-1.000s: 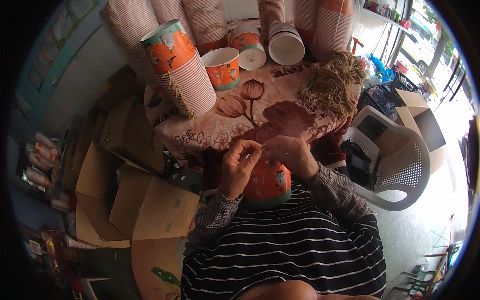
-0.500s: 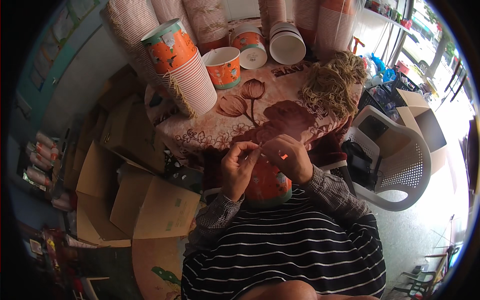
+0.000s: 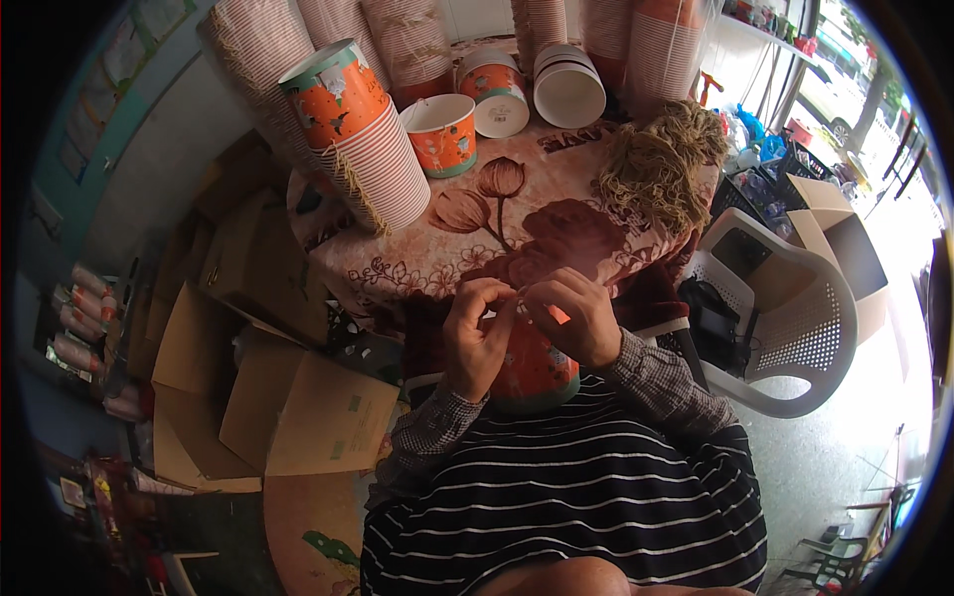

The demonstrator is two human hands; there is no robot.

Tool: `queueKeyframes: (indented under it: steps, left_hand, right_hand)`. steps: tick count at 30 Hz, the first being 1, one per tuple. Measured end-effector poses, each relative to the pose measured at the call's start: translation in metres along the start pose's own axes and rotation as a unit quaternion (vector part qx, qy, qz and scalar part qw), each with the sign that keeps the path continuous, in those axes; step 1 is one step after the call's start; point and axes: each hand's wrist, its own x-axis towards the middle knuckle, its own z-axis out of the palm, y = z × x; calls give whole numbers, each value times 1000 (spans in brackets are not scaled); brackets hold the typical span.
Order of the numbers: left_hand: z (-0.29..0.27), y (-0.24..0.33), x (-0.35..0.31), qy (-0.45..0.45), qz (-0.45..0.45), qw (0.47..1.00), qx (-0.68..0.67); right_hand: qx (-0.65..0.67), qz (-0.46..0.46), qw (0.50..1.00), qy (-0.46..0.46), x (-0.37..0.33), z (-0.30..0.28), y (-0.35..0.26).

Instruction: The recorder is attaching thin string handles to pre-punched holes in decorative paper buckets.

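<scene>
In front of my lap an orange paper bucket (image 3: pixel 537 375) with a green band is held between my two hands. Over its upper part, my left hand (image 3: pixel 477 338) pinches with thumb and forefinger. Its fingertips almost meet those of my right hand (image 3: pixel 578 320), which is also closed in a pinch. A tiny pale bit shows between the fingertips, too small to name. The bucket's rim is mostly hidden by my fingers. Beyond, on the table, a bundle of tan cord (image 3: pixel 664 164) lies at the right.
The table (image 3: pixel 397 263) has a flowered cloth. A leaning stack of paper buckets (image 3: pixel 373 164), a single bucket (image 3: pixel 439 134), two tipped ones and bagged stacks (image 3: pixel 407 45) stand there. Open cardboard boxes (image 3: pixel 333 407) lie at left; a white plastic chair (image 3: pixel 830 328) stands at right.
My fingers have shifted slightly at the bucket's top: the right fingertips have come down and inward, and the left hand is turned a little. Everything else looks the same.
</scene>
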Motion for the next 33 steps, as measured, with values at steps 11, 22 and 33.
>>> queueKeyframes:
  steps: [11, 22, 33]
  left_hand:
    - [0, 12, 5, -5, 92, 989, 116]
    - [-17, 5, 8, -137, -160, 955, -211]
    - [-21, 9, 8, -105, -240, 912, -314]
  right_hand:
    - [0, 10, 1000, -14, 2, -6, 0]
    - [101, 51, 991, -66, 5, -2, 1]
    - [170, 60, 983, -26, 5, 0, -6]
